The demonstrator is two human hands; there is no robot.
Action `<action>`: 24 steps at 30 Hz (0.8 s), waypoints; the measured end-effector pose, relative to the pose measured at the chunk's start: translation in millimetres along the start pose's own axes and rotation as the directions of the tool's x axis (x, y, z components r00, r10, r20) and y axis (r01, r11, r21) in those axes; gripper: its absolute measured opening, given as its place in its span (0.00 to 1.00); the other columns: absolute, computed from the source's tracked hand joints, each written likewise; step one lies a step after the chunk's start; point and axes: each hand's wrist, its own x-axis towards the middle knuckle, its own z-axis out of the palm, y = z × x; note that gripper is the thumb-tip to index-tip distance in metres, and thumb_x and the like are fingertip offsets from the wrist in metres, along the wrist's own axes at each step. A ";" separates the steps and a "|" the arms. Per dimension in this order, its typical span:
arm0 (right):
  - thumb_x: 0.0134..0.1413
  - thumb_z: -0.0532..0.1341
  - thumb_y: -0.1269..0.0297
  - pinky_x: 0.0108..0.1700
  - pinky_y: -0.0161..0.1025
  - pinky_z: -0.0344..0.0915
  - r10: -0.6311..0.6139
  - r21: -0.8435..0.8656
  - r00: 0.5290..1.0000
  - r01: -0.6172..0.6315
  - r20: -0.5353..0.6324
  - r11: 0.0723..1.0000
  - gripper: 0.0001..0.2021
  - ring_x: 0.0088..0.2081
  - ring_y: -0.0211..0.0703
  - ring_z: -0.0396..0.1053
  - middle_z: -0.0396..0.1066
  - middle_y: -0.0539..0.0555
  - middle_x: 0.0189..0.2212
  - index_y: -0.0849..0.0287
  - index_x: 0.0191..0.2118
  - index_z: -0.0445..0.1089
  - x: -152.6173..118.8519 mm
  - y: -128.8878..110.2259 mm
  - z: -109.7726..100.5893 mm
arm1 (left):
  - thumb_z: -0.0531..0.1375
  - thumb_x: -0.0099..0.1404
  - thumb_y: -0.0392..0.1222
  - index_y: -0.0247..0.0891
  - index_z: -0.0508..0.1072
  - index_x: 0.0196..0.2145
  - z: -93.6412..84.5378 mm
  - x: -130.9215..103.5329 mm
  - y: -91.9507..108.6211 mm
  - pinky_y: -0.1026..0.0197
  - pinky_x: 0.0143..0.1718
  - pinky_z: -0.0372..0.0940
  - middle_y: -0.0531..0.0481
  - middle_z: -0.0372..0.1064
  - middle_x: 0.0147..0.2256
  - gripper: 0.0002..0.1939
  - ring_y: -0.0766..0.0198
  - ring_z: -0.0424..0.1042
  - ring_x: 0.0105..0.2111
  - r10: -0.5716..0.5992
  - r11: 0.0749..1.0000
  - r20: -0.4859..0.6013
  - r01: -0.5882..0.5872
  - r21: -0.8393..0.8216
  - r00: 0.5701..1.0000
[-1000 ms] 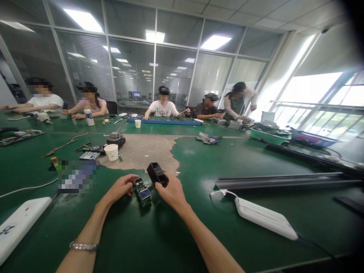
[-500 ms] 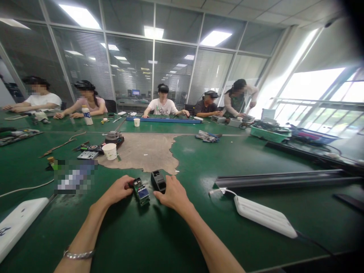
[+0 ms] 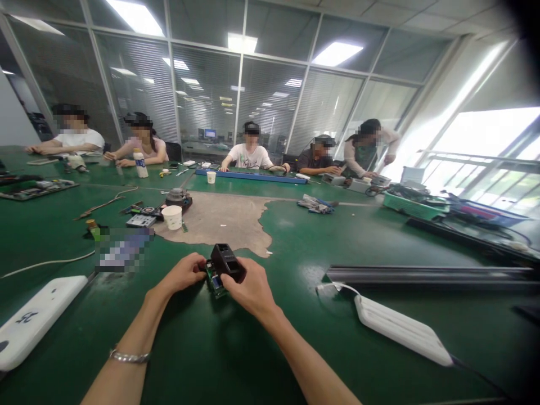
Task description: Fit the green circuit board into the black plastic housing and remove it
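one casing (image 3: 224,257), two cups (image 3: 172,218), five co-workers (image 3: 248,155)

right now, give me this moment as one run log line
left hand: fingers at circuit board's left edge | right hand: holding black housing over board, contact unclear | white paper cup: beyond left hand

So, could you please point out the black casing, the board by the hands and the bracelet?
Black casing (image 3: 226,259): head view, on the face between its openings.
Board (image 3: 216,282): head view, on its blue part.
Bracelet (image 3: 130,358): head view, on the band's middle.
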 end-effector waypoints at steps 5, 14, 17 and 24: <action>0.49 0.59 0.60 0.39 0.36 0.58 -0.022 -0.014 1.000 0.023 0.022 1.000 0.09 0.35 0.43 0.65 0.70 0.52 0.31 0.58 0.36 0.69 -1.6 -7.9 11.0 | 0.56 0.51 0.33 0.35 0.72 0.36 0.6 0.3 -1.2 0.64 0.28 0.60 0.51 0.66 0.33 0.13 0.65 0.66 0.28 -0.001 0.999 0.004 0.001 -0.043 1.000; 0.48 0.59 0.57 0.40 0.37 0.58 -0.026 -0.133 0.999 0.030 0.035 0.991 0.12 0.36 0.44 0.64 0.66 0.53 0.33 0.58 0.38 0.64 -6.4 -9.0 21.1 | 0.54 0.55 0.38 0.35 0.69 0.45 0.1 1.7 -3.7 0.67 0.22 0.61 0.50 0.67 0.34 0.19 0.68 0.65 0.23 -0.067 0.972 -0.103 0.042 -0.231 0.992; 0.49 0.59 0.56 0.40 0.38 0.58 -0.019 -0.159 0.999 0.027 0.049 0.987 0.14 0.37 0.44 0.64 0.65 0.54 0.34 0.57 0.39 0.64 -8.5 -8.5 21.6 | 0.51 0.59 0.41 0.35 0.68 0.48 0.8 2.9 -4.2 0.68 0.19 0.61 0.50 0.68 0.32 0.20 0.69 0.65 0.20 -0.137 0.931 -0.068 0.105 -0.349 0.988; 0.47 0.61 0.50 0.37 0.39 0.59 0.027 -0.204 0.987 0.005 0.157 0.979 0.20 0.35 0.45 0.64 0.64 0.54 0.36 0.56 0.43 0.64 -16.3 -2.3 23.2 | 0.50 0.58 0.41 0.34 0.70 0.46 2.2 4.1 -4.9 0.69 0.17 0.61 0.53 0.66 0.26 0.19 0.69 0.66 0.20 -0.152 0.915 -0.044 0.124 -0.384 0.987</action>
